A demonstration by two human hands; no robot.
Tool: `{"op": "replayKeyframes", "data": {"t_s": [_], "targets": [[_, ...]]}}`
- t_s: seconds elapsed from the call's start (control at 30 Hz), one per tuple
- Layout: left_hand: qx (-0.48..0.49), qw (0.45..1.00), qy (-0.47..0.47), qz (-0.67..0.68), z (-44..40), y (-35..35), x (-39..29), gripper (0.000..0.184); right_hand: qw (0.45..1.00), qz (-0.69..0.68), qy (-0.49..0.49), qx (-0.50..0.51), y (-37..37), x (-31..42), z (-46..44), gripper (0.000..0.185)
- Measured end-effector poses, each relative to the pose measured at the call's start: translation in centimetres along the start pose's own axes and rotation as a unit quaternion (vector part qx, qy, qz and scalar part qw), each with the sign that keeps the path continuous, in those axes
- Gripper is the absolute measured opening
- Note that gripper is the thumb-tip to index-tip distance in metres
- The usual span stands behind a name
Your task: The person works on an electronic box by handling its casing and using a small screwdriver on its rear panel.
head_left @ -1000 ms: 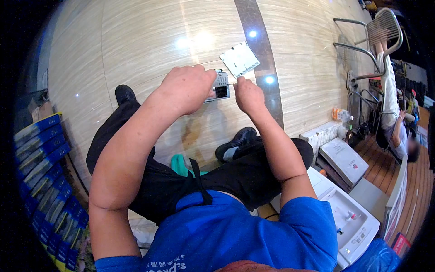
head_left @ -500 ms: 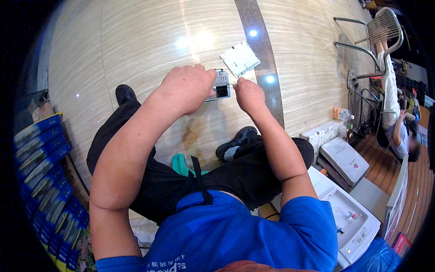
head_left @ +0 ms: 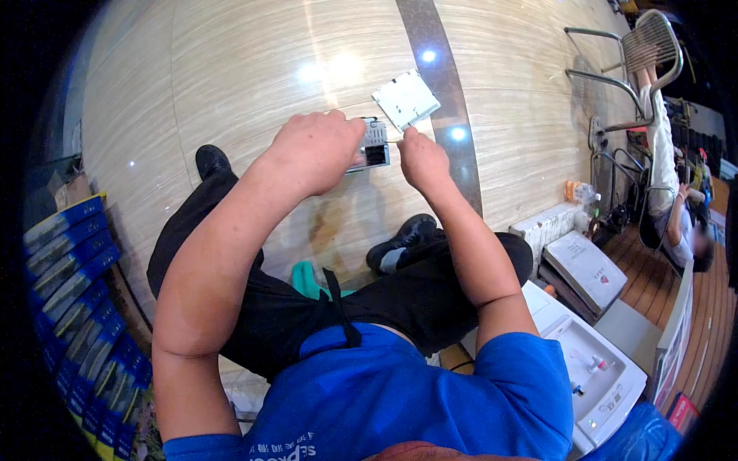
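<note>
A small silver metal electronics box (head_left: 377, 137) with slots and a dark square opening is at floor level before me. My left hand (head_left: 319, 147) is closed around its left side and hides much of it. My right hand (head_left: 424, 160) is closed at the box's right side in a pinch. A thin shaft, like that of a screwdriver, points from its fingers at the box's edge; the rest is hidden in the hand. Just beyond the right hand lies a flat silver metal cover plate (head_left: 406, 98) with holes and a slotted edge.
Blue packages (head_left: 73, 253) are stacked at left. On the right are a metal chair (head_left: 653, 54), a bottle (head_left: 580, 192), a white carton (head_left: 584, 269) and a white water dispenser (head_left: 592, 369). A seated person (head_left: 676, 223) is at far right. My shoes flank the work spot.
My right hand has shifted very slightly at the box's edge. My left hand, the box and the cover plate look nearly the same.
</note>
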State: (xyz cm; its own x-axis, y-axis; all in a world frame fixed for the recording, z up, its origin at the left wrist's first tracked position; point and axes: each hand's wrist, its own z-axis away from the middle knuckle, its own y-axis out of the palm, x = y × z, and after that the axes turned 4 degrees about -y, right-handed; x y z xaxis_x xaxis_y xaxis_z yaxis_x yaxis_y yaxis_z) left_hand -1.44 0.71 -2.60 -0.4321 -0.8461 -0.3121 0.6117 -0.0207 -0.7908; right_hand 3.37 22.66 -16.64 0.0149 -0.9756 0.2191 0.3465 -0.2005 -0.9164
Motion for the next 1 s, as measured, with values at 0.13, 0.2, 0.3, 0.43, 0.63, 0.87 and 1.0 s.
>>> {"op": "replayKeyframes", "data": {"t_s": [0.13, 0.2, 0.3, 0.43, 0.63, 0.87, 1.0], "targets": [[-0.001, 1.0, 0.004, -0.002, -0.1, 0.2, 0.0, 0.04, 0.999, 0.0, 0.022, 0.025, -0.7, 0.3, 0.1, 0.02], [-0.005, 1.0, 0.008, -0.003, -0.1, 0.2, 0.0, 0.039, 1.0, -0.001, 0.015, 0.013, -0.1, 0.1, 0.1, 0.021], [-0.021, 1.0, 0.01, -0.001, 0.1, 0.3, -0.1, 0.036, 1.0, 0.01, -0.006, -0.022, 0.6, -0.2, 0.1, 0.024], [-0.031, 0.999, 0.008, 0.001, 0.1, 0.4, -0.1, 0.033, 1.0, 0.004, 0.014, 0.019, -0.7, 0.3, 0.2, 0.023], [-0.027, 1.0, 0.006, -0.004, 0.2, 0.3, -0.1, 0.034, 0.999, 0.005, 0.026, 0.03, -0.2, 0.3, 0.1, 0.022], [-0.01, 1.0, 0.01, -0.006, 0.0, 0.3, 0.0, 0.039, 1.0, 0.011, -0.001, 0.02, 0.7, -0.4, -0.1, 0.023], [0.003, 1.0, 0.001, -0.011, 0.0, 0.2, 0.0, 0.04, 0.999, 0.005, 0.024, 0.037, -0.1, 0.1, -0.2, 0.025]]}}
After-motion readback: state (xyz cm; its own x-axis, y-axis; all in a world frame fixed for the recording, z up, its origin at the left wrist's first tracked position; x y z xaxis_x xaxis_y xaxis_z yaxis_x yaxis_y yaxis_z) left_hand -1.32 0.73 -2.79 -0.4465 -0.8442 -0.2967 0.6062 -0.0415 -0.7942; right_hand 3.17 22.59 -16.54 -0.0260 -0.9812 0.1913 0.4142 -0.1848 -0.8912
